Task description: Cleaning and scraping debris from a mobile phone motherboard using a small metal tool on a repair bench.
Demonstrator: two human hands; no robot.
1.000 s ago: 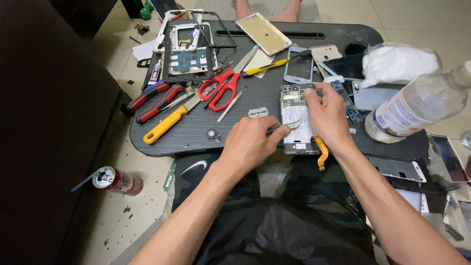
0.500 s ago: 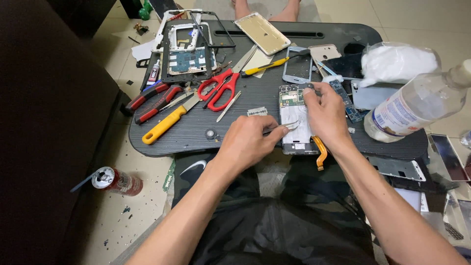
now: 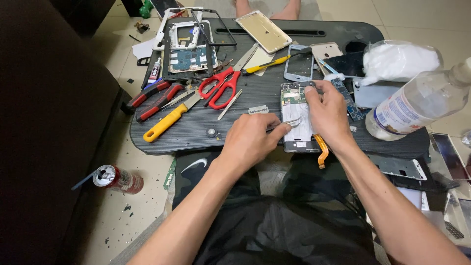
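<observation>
An opened phone (image 3: 296, 114) with its back off lies near the front edge of a dark lap table (image 3: 196, 132); an orange flex strip (image 3: 321, 149) hangs from its lower right. My left hand (image 3: 252, 140) grips metal tweezers (image 3: 287, 124), whose tips rest on the phone's white middle. My right hand (image 3: 327, 114) presses on the phone's right side, fingertips at its top edge.
Red scissors (image 3: 221, 87), a yellow-handled knife (image 3: 169, 120), red-black pliers (image 3: 152, 98), a yellow cutter (image 3: 267, 64), phone frames (image 3: 189, 46), a gold back cover (image 3: 263, 31) and a clear bottle (image 3: 417, 105) crowd the table. A drink can (image 3: 117, 179) lies on the floor at left.
Both hands stay on the phone. The tweezers' tips shifted slightly over the phone's middle; nothing else moved.
</observation>
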